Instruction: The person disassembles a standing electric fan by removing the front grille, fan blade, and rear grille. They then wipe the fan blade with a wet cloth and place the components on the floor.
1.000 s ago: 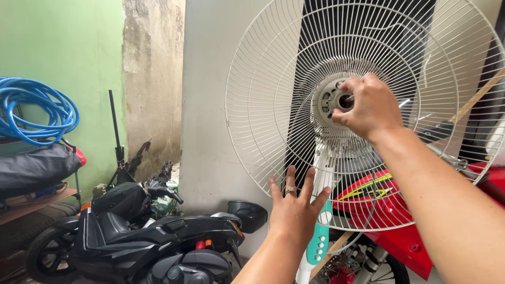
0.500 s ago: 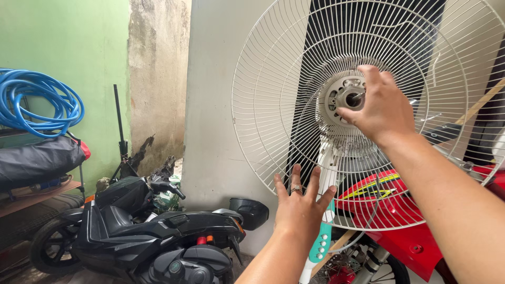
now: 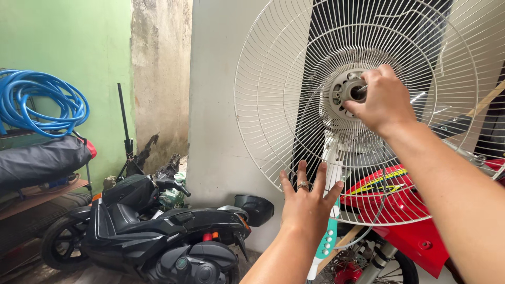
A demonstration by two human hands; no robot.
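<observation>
Green wall (image 3: 63, 37), grey wall (image 3: 215, 105) (perhaps concrete)

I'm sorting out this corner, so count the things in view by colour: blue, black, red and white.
Blue: 1, hose coil
Black: 2, scooter, bundle
Red: 1, motorbike
White: 1, fan guard, which both hands touch
Total: 5

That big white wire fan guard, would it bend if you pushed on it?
The white wire fan guard probably flexes a little: its wires are thin. It looks light, being mostly open gaps. The left hand, spread against its lower wires, suggests it needs steadying.
</observation>
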